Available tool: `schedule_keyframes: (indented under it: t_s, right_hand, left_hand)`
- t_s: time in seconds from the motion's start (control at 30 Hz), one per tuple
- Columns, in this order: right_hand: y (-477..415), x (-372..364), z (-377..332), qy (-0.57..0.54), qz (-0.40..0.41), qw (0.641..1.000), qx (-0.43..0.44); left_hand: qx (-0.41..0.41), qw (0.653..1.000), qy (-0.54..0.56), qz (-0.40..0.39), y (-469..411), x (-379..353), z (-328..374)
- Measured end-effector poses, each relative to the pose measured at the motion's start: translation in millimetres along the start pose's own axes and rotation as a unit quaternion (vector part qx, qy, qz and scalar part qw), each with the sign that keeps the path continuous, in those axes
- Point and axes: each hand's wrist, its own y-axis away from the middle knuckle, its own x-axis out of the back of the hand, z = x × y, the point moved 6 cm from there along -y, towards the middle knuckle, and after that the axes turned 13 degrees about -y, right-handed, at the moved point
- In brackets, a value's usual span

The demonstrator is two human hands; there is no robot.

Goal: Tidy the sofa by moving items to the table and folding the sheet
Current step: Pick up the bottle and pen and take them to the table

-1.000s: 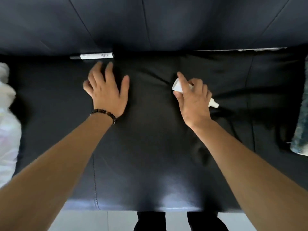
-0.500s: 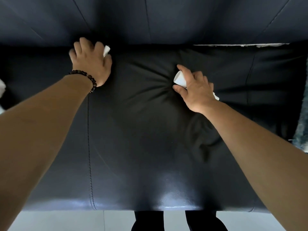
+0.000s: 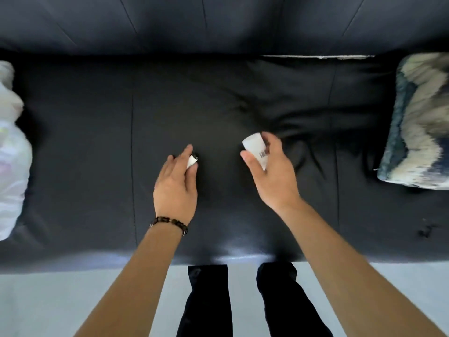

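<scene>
Over the middle of the black leather sofa seat (image 3: 97, 147), my left hand (image 3: 176, 188) holds a white marker (image 3: 192, 161) with a black tip; only its end shows past my fingers. My right hand (image 3: 269, 171) grips a white tube (image 3: 255, 147) with a barcode, raised above the seat. A crumpled white sheet (image 3: 11, 152) lies at the sofa's left end. A folded blue and cream blanket (image 3: 422, 120) rests at the right end.
The sofa backrest (image 3: 218, 23) rises behind the seat. A pale floor (image 3: 48, 300) runs in front of the sofa, where my dark trouser legs (image 3: 206, 300) stand. A small dark scrap (image 3: 426, 231) lies on the seat's front right.
My left hand took the marker from the seat's back crease and drew it toward the seat's middle. My right hand lifted the tube off the cushion. Both hands pulled back toward me.
</scene>
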Motion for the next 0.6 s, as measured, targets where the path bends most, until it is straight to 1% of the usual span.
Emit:
schedule_keyframes:
  t_s: [0.03,0.1,0.23,0.33,0.47,0.53,0.6]
  right_hand:
    - [29,8,-1,-0.033,0.014,0.999,-0.01]
    - [86,28,-15,-0.075,0.041,0.996,-0.017]
    - [176,87,-85,-0.161,0.099,0.982,0.004]
    - [237,145,-155,-0.211,0.125,0.969,0.044]
    - [323,218,-246,-0.208,0.139,0.962,0.112]
    - [369,249,-274,-0.2,0.159,0.957,0.136]
    - [411,274,-285,-0.199,0.187,0.951,0.147]
  left_hand:
    - [0.011,0.999,0.032,-0.007,16,11,9]
    - [0.015,0.998,0.061,-0.001,51,46,32]
    - [0.01,0.991,0.133,0.021,115,150,80]
    - [-0.047,0.986,0.156,0.046,160,243,123]
    - [-0.125,0.976,0.161,0.071,218,365,185]
    - [-0.178,0.967,0.149,0.106,249,416,210]
    - [-0.229,0.952,0.157,0.126,276,447,227]
